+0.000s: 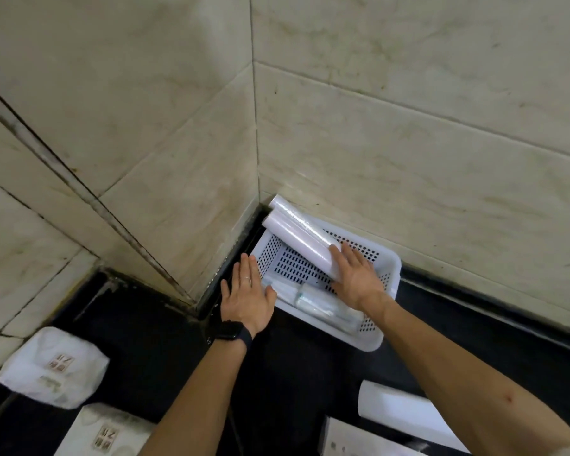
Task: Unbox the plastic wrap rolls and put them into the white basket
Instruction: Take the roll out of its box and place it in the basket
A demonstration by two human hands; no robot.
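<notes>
A white perforated basket (385,268) sits on the black counter in the tiled corner. Two plastic wrap rolls (298,235) lean across its far corner, their upper ends poking over the rim. Two more rolls (320,304) lie along the basket's near side. My right hand (356,274) rests flat with fingers spread, touching the lower end of the leaning rolls. Flat and open too, my left hand (247,291) hovers by the basket's left rim; a dark watch is on that wrist. Another white roll (395,411) lies near my right forearm at the bottom.
Tiled walls meet just behind the basket. Two white tissue packs (51,366) (109,432) lie at the lower left. A white box (352,441) sits at the bottom edge beside the loose roll. The black counter (303,373) stretches between them.
</notes>
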